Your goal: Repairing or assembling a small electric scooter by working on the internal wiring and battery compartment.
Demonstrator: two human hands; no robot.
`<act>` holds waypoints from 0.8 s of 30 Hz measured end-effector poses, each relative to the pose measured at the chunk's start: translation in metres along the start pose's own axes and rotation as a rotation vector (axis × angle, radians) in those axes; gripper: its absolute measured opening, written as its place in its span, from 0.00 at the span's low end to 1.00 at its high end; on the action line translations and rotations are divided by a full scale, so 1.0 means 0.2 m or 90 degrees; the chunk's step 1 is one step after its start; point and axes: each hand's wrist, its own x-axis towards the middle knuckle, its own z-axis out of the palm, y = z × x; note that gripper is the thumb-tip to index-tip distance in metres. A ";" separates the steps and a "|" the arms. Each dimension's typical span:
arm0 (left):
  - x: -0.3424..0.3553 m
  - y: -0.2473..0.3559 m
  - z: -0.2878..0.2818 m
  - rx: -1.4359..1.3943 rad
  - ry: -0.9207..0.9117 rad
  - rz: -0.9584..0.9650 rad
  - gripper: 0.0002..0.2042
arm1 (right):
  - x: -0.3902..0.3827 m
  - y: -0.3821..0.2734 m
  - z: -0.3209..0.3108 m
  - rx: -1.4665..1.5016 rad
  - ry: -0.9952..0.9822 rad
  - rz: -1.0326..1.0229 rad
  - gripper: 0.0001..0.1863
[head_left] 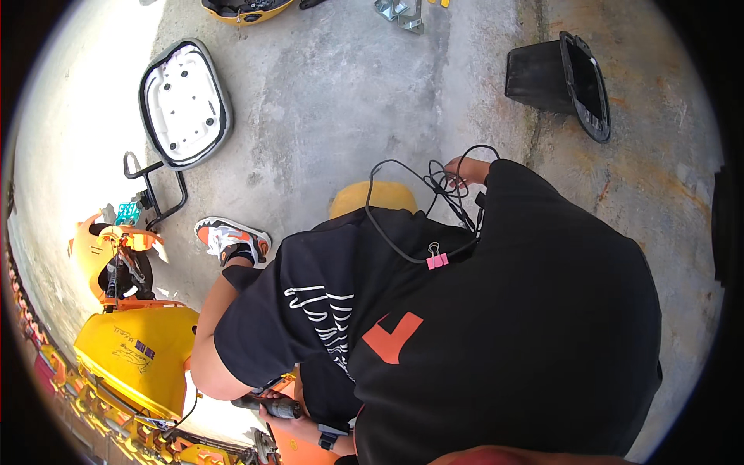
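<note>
At the lower left, my left hand (pixel 284 406) is closed around a black cylindrical handle (pixel 252 403), beside my bent bare knee. What the handle belongs to is hidden. A dark band sits on that wrist. My right hand (pixel 457 172) reaches out from a black sleeve at the upper middle. Loops of thin black cable (pixel 438 184) cross in front of it and cover part of its fingers, so I cannot tell whether it grips anything. A pink binder clip (pixel 437 261) fastens the cable against my black top.
A black bin-like box (pixel 535 74) lies tipped on the concrete at upper right. A white-lined oval part (pixel 186 105) and a black tube frame (pixel 167 194) lie at left, near an orange-yellow scooter (pixel 136 356). A yellow rounded thing (pixel 376 198) and metal brackets (pixel 401 11) lie farther off.
</note>
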 end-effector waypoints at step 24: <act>-0.08 0.02 -0.15 0.072 0.179 -0.054 0.18 | 0.43 -1.04 0.34 -0.766 0.152 -0.395 0.10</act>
